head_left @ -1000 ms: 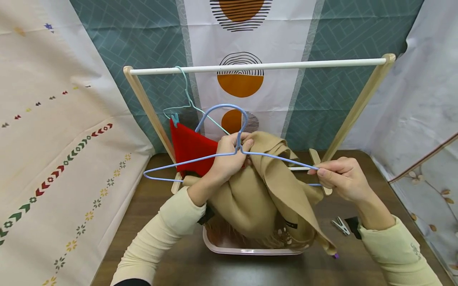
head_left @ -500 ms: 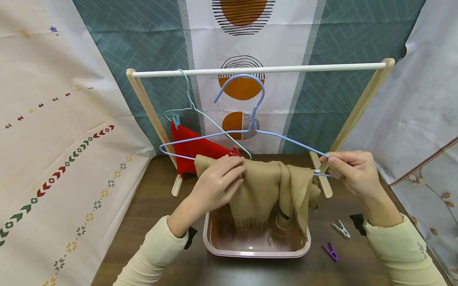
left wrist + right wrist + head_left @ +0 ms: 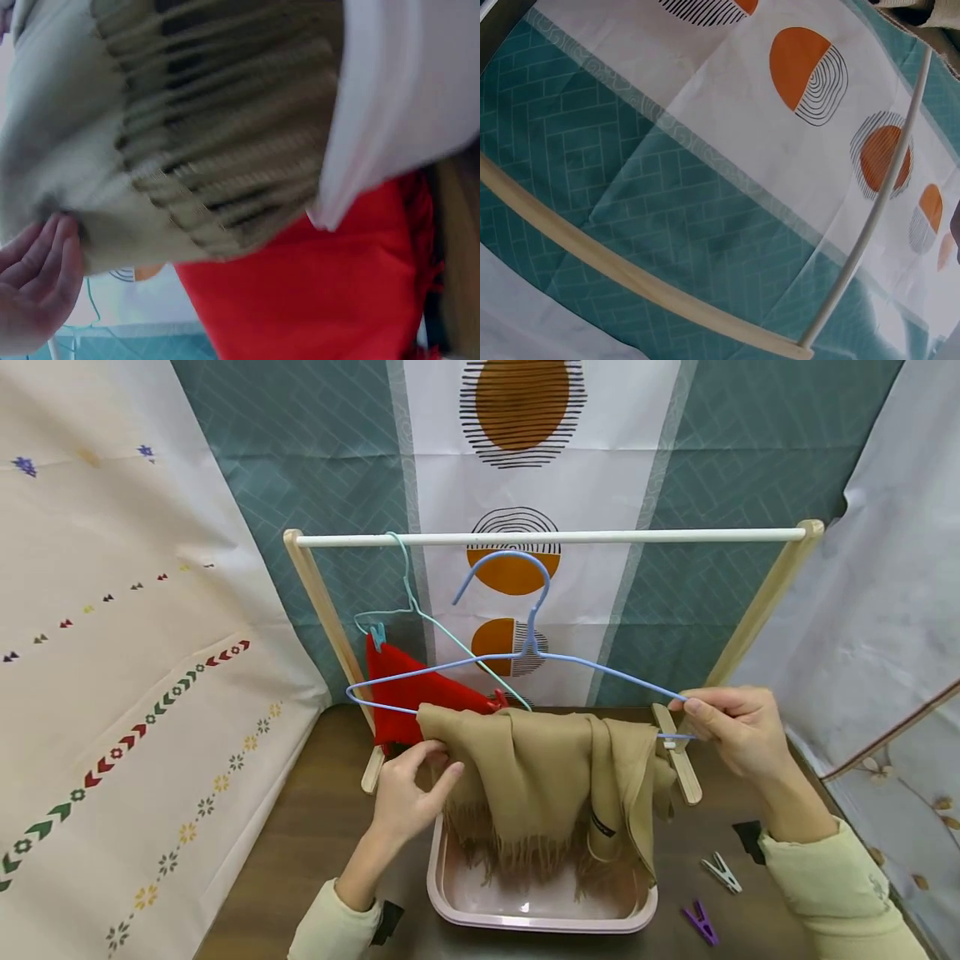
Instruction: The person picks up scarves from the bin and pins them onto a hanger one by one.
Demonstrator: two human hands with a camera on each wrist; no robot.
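Note:
A tan fringed scarf [image 3: 547, 760] is draped over the lower bar of a blue hanger [image 3: 480, 657]; its fringe hangs down over a pink basin [image 3: 540, 922]. At the scarf's left edge, my left hand [image 3: 408, 793] touches the cloth with its fingers, the thumb spread apart from them. In the left wrist view, fingertips [image 3: 64, 229] meet the scarf [image 3: 67, 135]. My right hand [image 3: 738, 727] pinches the hanger's right end and holds it up. That hand is barely in view in the right wrist view. The hanger's hook sits in front of the white rod.
A wooden rack with a white rod [image 3: 637, 537] stands behind. From its left side hangs a mint hanger [image 3: 408, 589] bearing a red cloth [image 3: 412, 689] with a blue clip [image 3: 377, 635]. A white clothespin [image 3: 722, 872] and a purple clothespin [image 3: 701, 922] lie right of the basin.
My left hand has left the hanger's neck and moved to the scarf's left edge. The hanger rose, then came slightly down; the scarf now hangs flatter. My right hand keeps hold of the hanger's end.

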